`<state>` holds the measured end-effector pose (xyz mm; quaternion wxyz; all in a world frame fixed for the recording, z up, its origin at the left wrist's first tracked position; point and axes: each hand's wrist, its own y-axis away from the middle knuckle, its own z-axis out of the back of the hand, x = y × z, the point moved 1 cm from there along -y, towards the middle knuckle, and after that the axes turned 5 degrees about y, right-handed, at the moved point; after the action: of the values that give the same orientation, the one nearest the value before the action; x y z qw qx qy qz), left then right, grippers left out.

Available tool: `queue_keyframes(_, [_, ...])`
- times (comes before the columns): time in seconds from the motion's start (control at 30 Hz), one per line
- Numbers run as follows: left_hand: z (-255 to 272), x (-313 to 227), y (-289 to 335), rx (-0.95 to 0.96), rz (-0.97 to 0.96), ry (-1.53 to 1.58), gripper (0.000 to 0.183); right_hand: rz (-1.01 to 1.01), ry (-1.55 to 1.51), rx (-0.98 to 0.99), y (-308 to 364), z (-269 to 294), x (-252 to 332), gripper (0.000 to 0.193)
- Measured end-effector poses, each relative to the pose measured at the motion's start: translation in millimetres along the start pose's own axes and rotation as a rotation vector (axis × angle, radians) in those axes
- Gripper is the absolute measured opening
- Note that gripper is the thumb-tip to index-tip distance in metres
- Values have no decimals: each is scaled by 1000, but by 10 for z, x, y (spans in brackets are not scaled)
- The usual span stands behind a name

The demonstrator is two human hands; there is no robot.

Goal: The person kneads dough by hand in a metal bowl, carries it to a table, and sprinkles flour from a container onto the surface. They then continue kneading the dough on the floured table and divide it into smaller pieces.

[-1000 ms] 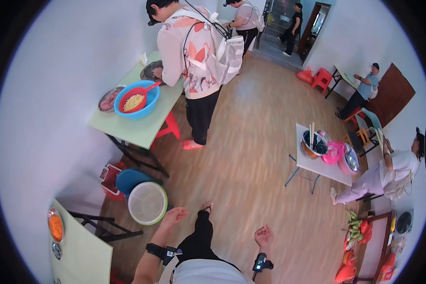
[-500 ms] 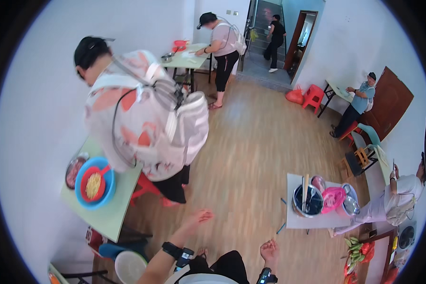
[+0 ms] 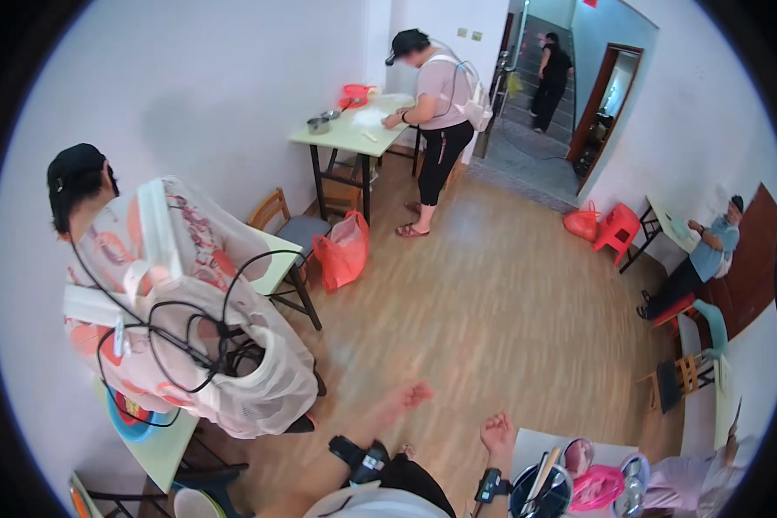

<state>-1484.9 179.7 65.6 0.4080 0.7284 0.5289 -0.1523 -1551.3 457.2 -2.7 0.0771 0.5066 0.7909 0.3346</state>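
Note:
My left hand (image 3: pixel 414 395) hangs in the air over the wooden floor, slightly blurred, its fingers loosely stretched and nothing in them. My right hand (image 3: pixel 497 432) is raised beside it with fingers loosely bent, also holding nothing. Nearest to the right hand is a white table (image 3: pixel 535 439) at the lower right. On it stand a dark-filled metal pot (image 3: pixel 540 496) with a wooden stick (image 3: pixel 546 466) in it, a pink plastic bag (image 3: pixel 597 488) and metal bowls (image 3: pixel 632 494). Neither hand touches these things.
Close on the left, a person with a white mesh backpack (image 3: pixel 272 380) bends over a table holding a blue basin (image 3: pixel 138 427). Another person (image 3: pixel 445 95) works at a green table (image 3: pixel 354 142). A red bag (image 3: pixel 344 250) and wooden chair (image 3: pixel 276 211) stand between. A red stool (image 3: pixel 617 231) is far right.
My view has shifted, bringing the white table closer to my right hand. The backpack wearer now appears farther left, largely covering the blue basin. A chair and red bag have come into sight.

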Motion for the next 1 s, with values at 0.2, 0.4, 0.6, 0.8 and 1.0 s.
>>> queue_keyframes(0.2, [171,-1188,-1074,-119,-109,169,35,-114,45,22,-1057,-1043,75,10])
queue_keyframes(0.4, [451,-2017,-2252,-146,-139,332,32,-51,-38,-103,-2083,-1340,463,12])
queue_keyframes(0.6, [292,-2684,-3338,-306,-261,105,42,60,-128,-51,-2946,-1727,1162,13])
queue_keyframes(0.8, [95,-3001,-4670,-172,-166,234,38,40,-201,-175,-4189,-2012,1844,13])
queue_keyframes(1.0, [-365,-3438,-6225,-220,-65,224,38,116,-73,-135,-5446,-3036,3014,14])
